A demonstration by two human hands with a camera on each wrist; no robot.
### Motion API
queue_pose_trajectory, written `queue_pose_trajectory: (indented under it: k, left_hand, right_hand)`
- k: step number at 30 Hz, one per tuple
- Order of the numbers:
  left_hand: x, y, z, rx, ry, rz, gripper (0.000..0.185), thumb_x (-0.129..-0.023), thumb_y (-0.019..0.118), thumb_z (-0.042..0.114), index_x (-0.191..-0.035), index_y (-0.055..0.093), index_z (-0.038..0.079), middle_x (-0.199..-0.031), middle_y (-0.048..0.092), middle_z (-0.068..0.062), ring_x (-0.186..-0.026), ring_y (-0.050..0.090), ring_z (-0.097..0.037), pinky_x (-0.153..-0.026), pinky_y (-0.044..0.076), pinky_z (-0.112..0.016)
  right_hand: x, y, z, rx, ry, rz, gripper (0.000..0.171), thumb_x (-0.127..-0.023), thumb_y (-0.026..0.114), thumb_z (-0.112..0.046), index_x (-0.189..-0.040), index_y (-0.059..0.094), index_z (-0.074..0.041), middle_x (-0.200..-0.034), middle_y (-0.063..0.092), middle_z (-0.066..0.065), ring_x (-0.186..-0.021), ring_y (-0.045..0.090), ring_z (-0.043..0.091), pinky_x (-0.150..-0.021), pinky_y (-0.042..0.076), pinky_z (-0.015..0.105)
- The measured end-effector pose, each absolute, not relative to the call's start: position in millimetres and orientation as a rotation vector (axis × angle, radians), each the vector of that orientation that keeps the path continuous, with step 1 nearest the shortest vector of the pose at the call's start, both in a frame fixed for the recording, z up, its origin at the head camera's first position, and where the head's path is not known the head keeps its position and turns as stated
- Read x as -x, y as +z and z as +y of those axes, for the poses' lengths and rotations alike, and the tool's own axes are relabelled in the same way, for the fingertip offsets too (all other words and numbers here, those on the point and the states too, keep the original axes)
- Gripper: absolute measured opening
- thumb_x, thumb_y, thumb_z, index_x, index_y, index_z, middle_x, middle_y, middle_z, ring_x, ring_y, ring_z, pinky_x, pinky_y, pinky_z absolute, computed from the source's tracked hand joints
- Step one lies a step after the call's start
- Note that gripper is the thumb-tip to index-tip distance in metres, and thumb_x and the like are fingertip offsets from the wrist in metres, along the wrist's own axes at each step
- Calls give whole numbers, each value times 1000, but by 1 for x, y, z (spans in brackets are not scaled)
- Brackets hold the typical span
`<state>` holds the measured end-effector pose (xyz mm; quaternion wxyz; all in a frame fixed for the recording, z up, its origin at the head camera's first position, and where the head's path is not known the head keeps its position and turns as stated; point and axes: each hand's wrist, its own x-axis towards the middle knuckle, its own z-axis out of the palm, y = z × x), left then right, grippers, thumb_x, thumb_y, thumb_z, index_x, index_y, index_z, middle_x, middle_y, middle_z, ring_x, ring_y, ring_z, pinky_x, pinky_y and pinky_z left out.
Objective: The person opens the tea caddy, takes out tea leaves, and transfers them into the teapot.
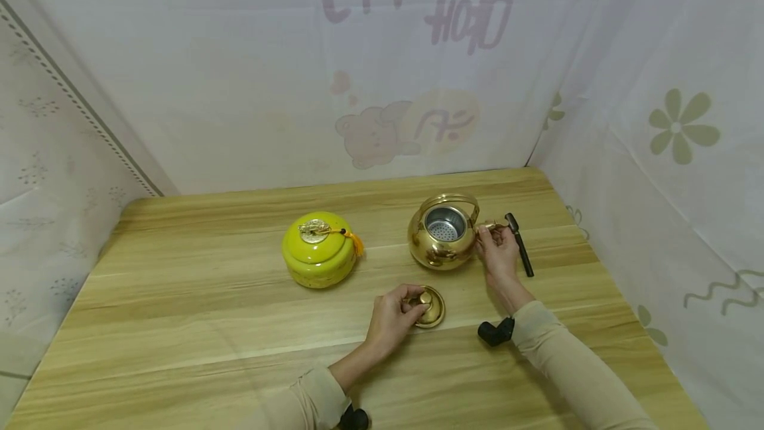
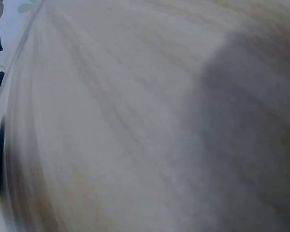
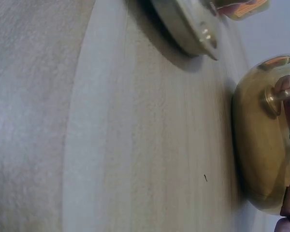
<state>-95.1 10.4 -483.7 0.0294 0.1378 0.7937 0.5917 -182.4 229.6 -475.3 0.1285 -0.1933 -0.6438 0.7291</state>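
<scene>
Beige sleeves [image 1: 573,363] are lying nearest to the camera, and from them both hands are reaching forward over the wooden table [image 1: 179,324].

Left hand [image 1: 390,320] is curling its fingers [image 1: 408,308] around the small knob of the golden lid [image 1: 431,306], which is lying flat on the table at about 3 o'clock from the palm. The grip is narrow, only fingertips and thumb. I think the knob is smooth, so the lid could be slipping out if it is lifted fast, and then it would be falling on the wood or rolling to the near edge.

Right hand [image 1: 498,251] is pinching the side handle stub of the golden teapot [image 1: 443,234], with the fingers close together around it. The pot is standing upright at 9 o'clock from this hand, its mouth open and a metal strainer [image 1: 444,223] showing inside. The black stick handle [image 1: 519,243] is lying at 2 o'clock, just beside the fingers. If the hand is pulling sideways on the stub, the round pot could be tipping or sliding, I judge.

Further out, at 10 o'clock from the left hand and well apart, a yellow ceramic jar [image 1: 319,251] with a tassel is standing closed. The left wrist view is too blurred to tell anything more.
</scene>
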Motion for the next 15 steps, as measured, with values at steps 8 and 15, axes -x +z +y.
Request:
queue_pose_trajectory:
  k: [8,15]
  left_hand:
    - [95,-490,10,-431,1784,2477,22,-81,73,6,-101,67,1,-74,67,-6,-49,43,3,-41,35,-11]
    - [94,-491,9,-482,1784,2507,22,-80,73,6,-101,67,2,-83,70,-7,-50,44,5,-43,38,-12]
  right_hand:
    - [182,-474,228,573,2120,-1873,20,-94,57,-20,-109,49,-8,-94,53,-2,-83,58,3,-74,53,16]
    - [182,-474,228,604,2138,-1858,20,-95,56,-20,-109,49,-7,-96,54,-2,-84,58,4,-75,52,17]
